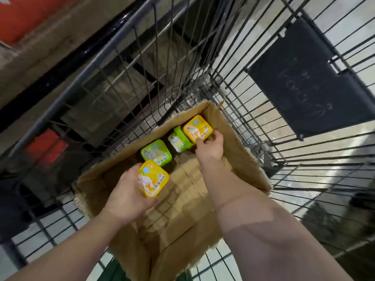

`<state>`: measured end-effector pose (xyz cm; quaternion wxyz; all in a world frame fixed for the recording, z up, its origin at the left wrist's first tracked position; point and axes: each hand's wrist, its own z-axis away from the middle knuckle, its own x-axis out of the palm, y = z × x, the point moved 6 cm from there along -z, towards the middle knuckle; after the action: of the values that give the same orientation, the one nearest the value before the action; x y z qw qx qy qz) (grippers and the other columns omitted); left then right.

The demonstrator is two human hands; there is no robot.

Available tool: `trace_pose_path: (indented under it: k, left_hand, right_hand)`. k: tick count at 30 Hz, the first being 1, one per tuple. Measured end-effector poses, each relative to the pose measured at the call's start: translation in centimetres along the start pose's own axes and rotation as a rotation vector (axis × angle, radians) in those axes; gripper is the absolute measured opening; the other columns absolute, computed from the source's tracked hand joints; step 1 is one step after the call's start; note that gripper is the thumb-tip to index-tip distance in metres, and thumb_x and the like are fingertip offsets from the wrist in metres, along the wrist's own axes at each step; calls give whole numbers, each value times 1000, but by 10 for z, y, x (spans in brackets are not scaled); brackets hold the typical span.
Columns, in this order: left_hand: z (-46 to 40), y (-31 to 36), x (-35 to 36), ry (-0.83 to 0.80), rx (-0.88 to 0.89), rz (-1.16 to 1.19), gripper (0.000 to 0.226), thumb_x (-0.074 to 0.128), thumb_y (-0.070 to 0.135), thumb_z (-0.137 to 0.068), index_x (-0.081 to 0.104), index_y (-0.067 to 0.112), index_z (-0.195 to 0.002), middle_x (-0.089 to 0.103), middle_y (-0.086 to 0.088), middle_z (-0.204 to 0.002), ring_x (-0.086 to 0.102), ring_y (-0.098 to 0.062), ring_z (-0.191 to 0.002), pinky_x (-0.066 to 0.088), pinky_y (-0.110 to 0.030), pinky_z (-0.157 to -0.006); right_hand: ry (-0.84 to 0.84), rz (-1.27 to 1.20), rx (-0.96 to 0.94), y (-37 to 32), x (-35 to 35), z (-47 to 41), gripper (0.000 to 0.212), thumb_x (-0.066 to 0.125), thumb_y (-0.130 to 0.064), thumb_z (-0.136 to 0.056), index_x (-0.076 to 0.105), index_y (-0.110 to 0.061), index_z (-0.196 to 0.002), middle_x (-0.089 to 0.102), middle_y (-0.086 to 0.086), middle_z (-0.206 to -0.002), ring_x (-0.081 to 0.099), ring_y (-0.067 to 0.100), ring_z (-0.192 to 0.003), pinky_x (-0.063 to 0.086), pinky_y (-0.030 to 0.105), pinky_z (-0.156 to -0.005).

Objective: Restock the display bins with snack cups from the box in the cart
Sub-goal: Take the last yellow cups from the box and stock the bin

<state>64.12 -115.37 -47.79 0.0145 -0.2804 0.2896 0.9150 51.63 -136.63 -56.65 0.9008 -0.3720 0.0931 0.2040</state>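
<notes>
A: Item one, container?

B: Cardboard box [239, 142], open top, flaps up, sitting inside the wire cart [182, 63]. Its long axis runs from the near edge of the view toward the far right.

A: Contents?

B: Four snack cups, squarish with rounded corners, so no clear long axis. Near yellow cup [153, 178]: printed lid facing up at the camera, lettering running down its right side. Green cup [156, 152]: just beyond it, lid up, resting on the box floor. Second green cup [179, 141]: tipped on its side, lid turned toward the lower left. Far yellow cup [197, 128]: in the far corner, lid up, tilted, leaning over the tipped green one.

A: Hands?

B: Left hand [126, 192]: closed around the near yellow cup, thumb along its left edge, fingers underneath; cup held clear of the box floor. Right hand [211, 147]: reaching deep into the box, fingers and thumb curled on the near edge of the far yellow cup. Hands well apart.

A: Other fittings?

B: Dark panel [310, 82], clipped to the cart's right side; faint markings, unreadable.
</notes>
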Motion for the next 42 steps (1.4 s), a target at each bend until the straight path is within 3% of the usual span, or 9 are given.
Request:
trace_pose_path:
  k: [6, 9, 16, 21, 25, 28, 34, 37, 42]
  left_hand:
    - [13, 7, -14, -2, 47, 1, 82, 81, 46, -44, 43, 42, -117, 59, 7, -108, 62, -8, -93, 54, -34, -84]
    - [33, 23, -33, -5, 96, -20, 87, 84, 43, -47, 40, 41, -122, 54, 10, -113, 58, -9, -96, 51, -32, -87]
    - [93, 59, -100, 2, 238, -54, 87, 82, 50, -45, 46, 25, -121, 58, 5, -111, 58, -15, -102, 47, -25, -82]
    - [134, 64, -146, 88, 287, -20, 72, 86, 39, -51, 53, 22, -112, 64, 5, -105, 61, -13, -97, 46, -22, -78]
    - [175, 50, -186, 160, 325, 40, 61, 70, 59, -39, 64, 22, -87, 70, 9, -83, 67, -9, -83, 52, -24, -70]
    - [221, 24, -217, 258, 335, 83, 54, 66, 60, -41, 67, 21, -78, 71, 5, -81, 67, -13, -80, 50, -26, -68]
    - [340, -82, -290, 528, 249, 208, 24, 83, 33, -62, 68, 19, -75, 70, 7, -76, 65, -10, -75, 49, -26, -66]
    - [396, -158, -329, 664, 158, 244, 32, 82, 41, -60, 72, 21, -82, 73, 7, -82, 66, -8, -81, 48, -22, -68]
    - [483, -291, -395, 809, 40, 403, 42, 81, 46, -55, 70, 23, -89, 72, 14, -83, 67, -3, -81, 49, -22, -64]
  right_hand:
    - [11, -75, -5, -12, -16, 30, 73, 63, -6, -84, 30, -29, -145, 61, 7, -124, 61, 30, -115, 50, 48, -98]
    - [12, -59, -41, -29, -42, 71, 74, 60, -3, -87, 26, -24, -149, 58, -6, -97, 61, 30, -116, 47, 47, -102]
    - [-20, -145, -108, -48, -81, 207, 68, 61, 2, -86, 35, -20, -145, 63, 11, -94, 57, 22, -66, 51, 29, -55]
    - [-148, -149, -198, -68, -69, 298, 61, 63, 2, -85, 42, -25, -136, 67, 13, -106, 63, 23, -77, 57, 28, -56]
    - [-220, -76, -329, -93, -50, 365, 63, 65, 4, -83, 47, -26, -135, 68, 16, -107, 63, 25, -73, 58, 37, -66]
    - [-310, -24, -404, -98, -28, 414, 61, 65, 5, -82, 49, -23, -134, 65, 16, -103, 61, 23, -72, 58, 42, -74]
    - [-532, 126, -548, -76, 45, 541, 53, 60, 7, -84, 51, -22, -128, 63, 0, -85, 59, 15, -64, 55, 26, -54]
    - [-692, 202, -604, -55, 99, 615, 53, 61, 6, -84, 50, -22, -129, 63, 2, -90, 62, 21, -70, 57, 37, -63]
    - [-941, 295, -687, -17, 199, 750, 48, 62, 3, -86, 48, -20, -126, 64, -1, -94, 62, 16, -71, 54, 28, -56]
